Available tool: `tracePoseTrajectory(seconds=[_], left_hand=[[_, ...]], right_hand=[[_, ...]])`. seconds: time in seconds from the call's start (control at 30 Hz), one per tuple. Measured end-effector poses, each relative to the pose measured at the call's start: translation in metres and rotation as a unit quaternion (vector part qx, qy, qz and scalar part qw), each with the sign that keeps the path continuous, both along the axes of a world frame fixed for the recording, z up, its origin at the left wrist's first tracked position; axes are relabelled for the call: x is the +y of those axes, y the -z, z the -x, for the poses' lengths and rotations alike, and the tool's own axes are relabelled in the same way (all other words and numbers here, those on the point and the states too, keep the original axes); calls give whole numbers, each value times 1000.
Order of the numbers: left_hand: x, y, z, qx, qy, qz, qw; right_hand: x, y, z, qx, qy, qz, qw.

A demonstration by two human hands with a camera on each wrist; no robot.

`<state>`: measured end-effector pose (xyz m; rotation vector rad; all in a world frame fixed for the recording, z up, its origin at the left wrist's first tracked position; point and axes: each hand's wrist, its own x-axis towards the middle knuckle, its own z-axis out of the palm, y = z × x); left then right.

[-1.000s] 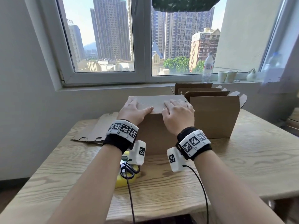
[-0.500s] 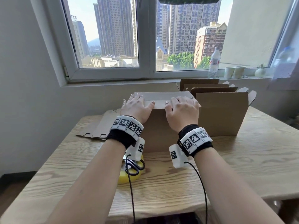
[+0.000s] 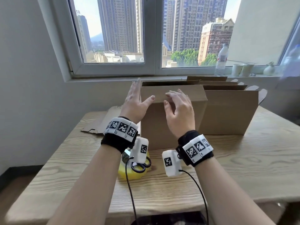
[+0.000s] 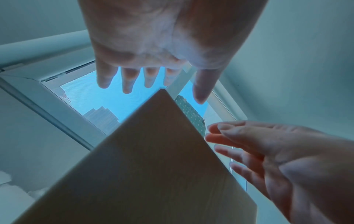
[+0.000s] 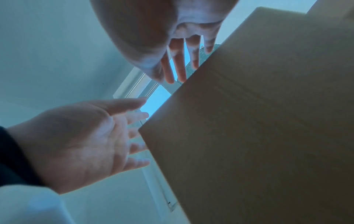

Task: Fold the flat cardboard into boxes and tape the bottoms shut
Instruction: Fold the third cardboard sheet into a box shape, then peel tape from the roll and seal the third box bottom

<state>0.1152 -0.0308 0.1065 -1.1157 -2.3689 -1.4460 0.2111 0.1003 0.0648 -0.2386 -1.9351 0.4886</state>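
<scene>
- No readable writing is showing; the wristbands are carrying only black-and-white square markers
- The left hand [image 3: 135, 103] is spreading flat with straight fingers at the box's [image 3: 172, 120] upper left corner, gripping nothing
- The right hand [image 3: 179, 109] is hovering loosely open over the box's near top edge, holding nothing
- The box is standing at frame centre on the table [image 3: 243, 159]; its contents are hidden
- Scissors [image 3: 140, 166] are lying on the yellow tape [image 3: 129, 173] below it

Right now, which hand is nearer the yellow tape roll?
Left. The left hand is raised above the tape roll, beside the box; the right hand is farther right.
</scene>
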Motion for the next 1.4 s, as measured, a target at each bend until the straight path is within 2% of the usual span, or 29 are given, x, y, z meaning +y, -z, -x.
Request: tracePoseTrajectory(seconds=[0.1, 0.2, 0.23, 0.3, 0.43, 0.5, 0.53, 0.67, 0.8, 0.9, 1.03, 1.23, 1.4], left_hand=[[-20, 2, 2, -30, -22, 18, 999], [-46, 19, 7, -116, -41, 50, 991], [-54, 27, 8, -146, -48, 61, 986], [-70, 46, 10, -191, -61, 82, 976], [-89, 83, 12, -243, -82, 123, 959], [-93, 99, 10, -272, -84, 139, 948], [-95, 105, 9, -280, -88, 150, 944], [-98, 122, 2, -300, -80, 175, 934], [-98, 135, 3, -280, -81, 196, 936], [-98, 129, -8, -278, -92, 201, 935], [-93, 124, -22, -233, -77, 201, 948], [-66, 116, -44, -191, -49, 259, 946], [-44, 116, -57, -148, -48, 357, 921]], right_hand=[[-20, 1, -3, 56, -6, -14, 998], [-49, 7, -10, 59, -17, -3, 998], [-58, 11, -13, 28, -38, 18, 999], [-71, 18, -16, -87, -73, 76, 991], [-86, 41, -14, -368, -75, 127, 918], [-94, 54, -11, -441, -69, 113, 888], [-98, 60, -10, -453, -64, 106, 883], [-102, 74, -7, -451, -12, 74, 889], [-100, 83, -7, -451, -10, 69, 890], [-97, 83, -10, -446, -5, 73, 892], [-80, 82, -23, -438, -4, 100, 893], [-52, 84, -47, -347, -25, 198, 916], [-42, 92, -60, -294, -23, 216, 931]])
